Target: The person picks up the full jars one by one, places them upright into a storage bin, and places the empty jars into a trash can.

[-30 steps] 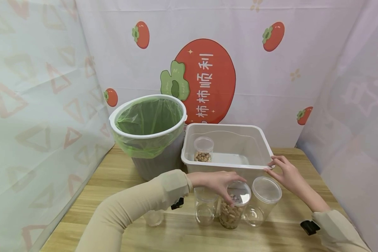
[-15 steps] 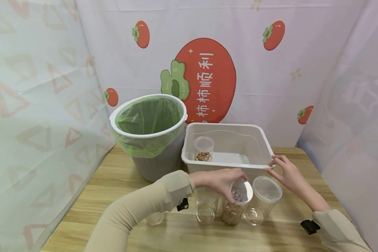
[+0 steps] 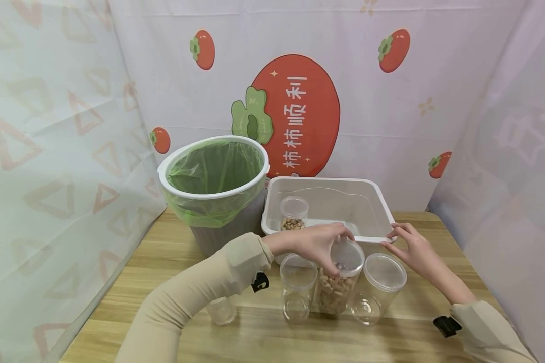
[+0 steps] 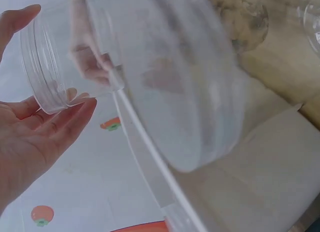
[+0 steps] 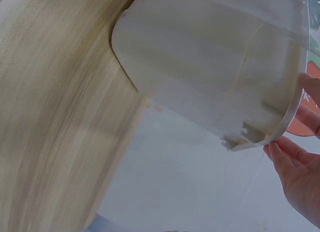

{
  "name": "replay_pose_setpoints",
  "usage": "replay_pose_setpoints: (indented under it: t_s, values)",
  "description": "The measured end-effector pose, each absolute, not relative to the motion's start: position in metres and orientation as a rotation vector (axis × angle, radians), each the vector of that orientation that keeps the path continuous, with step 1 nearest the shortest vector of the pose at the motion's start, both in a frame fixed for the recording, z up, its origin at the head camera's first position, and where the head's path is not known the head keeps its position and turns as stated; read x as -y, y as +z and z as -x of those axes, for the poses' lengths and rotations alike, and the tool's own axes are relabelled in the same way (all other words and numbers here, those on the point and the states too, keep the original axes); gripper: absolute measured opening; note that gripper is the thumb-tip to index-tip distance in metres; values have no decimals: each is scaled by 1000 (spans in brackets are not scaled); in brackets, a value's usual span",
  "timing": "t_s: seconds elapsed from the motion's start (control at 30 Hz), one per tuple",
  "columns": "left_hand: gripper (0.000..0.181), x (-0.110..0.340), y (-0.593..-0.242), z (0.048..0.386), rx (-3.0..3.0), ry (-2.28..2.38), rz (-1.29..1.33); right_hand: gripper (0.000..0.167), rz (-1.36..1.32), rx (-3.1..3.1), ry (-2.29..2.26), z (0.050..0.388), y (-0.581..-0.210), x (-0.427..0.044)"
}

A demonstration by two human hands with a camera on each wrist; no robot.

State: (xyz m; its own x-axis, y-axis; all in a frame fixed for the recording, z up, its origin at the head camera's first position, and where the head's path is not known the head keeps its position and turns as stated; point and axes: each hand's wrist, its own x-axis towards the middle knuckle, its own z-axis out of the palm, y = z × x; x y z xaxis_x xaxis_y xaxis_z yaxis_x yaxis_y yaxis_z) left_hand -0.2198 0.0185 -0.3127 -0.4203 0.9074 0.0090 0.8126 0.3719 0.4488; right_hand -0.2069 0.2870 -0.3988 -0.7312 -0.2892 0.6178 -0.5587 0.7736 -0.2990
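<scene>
My left hand (image 3: 315,244) grips a clear plastic jar of nuts (image 3: 336,292) around its lid, thumb on the near side. In the left wrist view the fingers (image 4: 75,117) lie along the jar's lidded end. Two clear jars without visible contents flank it: one jar (image 3: 296,297) to its left, another jar (image 3: 381,287) to its right. My right hand (image 3: 413,249) pinches the front right corner of a pale plastic bin (image 3: 377,201); the right wrist view shows thumb and fingers on the rim. Inside the bin, at its left, stands a second jar of nuts (image 3: 293,222).
A tall grey trash can (image 3: 231,237) with a green bag liner (image 3: 200,212) stands left of the bin. One small clear container (image 3: 221,311) sits on the wooden table (image 3: 272,343), partly behind the left sleeve. Printed cloth (image 3: 363,111) hangs behind.
The left hand and its jar of nuts have risen and moved toward the bin, the hand now overlapping the bin's front rim. The right hand stays on the corner.
</scene>
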Motion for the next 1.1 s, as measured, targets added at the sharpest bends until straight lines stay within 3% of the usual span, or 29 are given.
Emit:
replay_pose_setpoints:
  t_s: [1.1]
  values:
    - [67, -6, -230, 251, -2526, 911, -1401, 18, -636, 2402, 655, 207, -400, -288]
